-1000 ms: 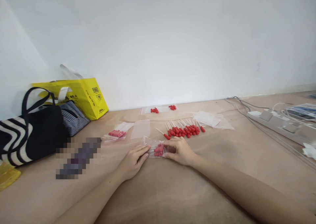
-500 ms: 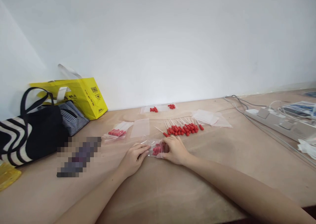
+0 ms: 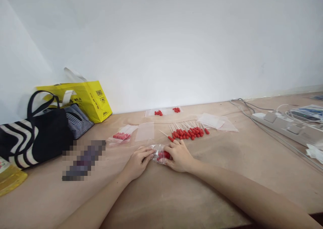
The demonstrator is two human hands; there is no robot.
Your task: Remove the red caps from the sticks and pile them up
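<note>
Fingers of the right hand (image 3: 180, 156) have curled farther over the clear, crinkled plastic bag (image 3: 155, 151) in the past second, nearly closed around its end and red contents (image 3: 165, 154); the left hand (image 3: 137, 161) pinches the opposite edge on the brown tabletop (image 3: 227, 155). Red-tipped sticks (image 3: 188, 132) lie at two o'clock, another filled bag (image 3: 121, 136) at ten.

Our hands (image 3: 179, 156) cover ends of clear bag (image 3: 157, 149); we can't identify pixelated object (image 3: 85, 160); left edge crops black bag (image 3: 51, 135).
</note>
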